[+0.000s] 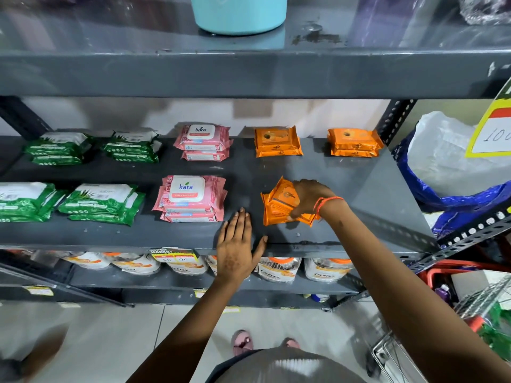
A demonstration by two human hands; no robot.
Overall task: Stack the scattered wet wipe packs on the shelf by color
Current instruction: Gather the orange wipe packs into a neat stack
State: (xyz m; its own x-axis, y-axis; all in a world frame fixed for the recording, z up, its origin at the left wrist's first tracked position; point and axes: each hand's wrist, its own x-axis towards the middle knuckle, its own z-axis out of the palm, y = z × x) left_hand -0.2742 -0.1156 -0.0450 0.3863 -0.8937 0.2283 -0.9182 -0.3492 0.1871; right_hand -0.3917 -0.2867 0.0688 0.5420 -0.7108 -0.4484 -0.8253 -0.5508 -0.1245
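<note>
The grey shelf [359, 189] carries wet wipe packs in small stacks. Green stacks [99, 205] lie on the left in two rows, front and back. Pink stacks sit in the middle, one in front [190, 200] and one behind [203, 142]. Two orange stacks [278, 142] stand at the back right. My right hand [309, 197] is closed on a tilted orange pack [279, 205] that rests on another orange pack at the front right. My left hand [237, 244] lies flat and open on the shelf's front edge, holding nothing, between the front pink stack and the orange pack.
A turquoise bucket [237, 12] stands on the shelf above. White jars [276, 269] line the shelf below. A blue and white plastic bag [453, 172] and a yellow price sign [495, 125] are at the right. A wire basket [475, 322] sits low on the right.
</note>
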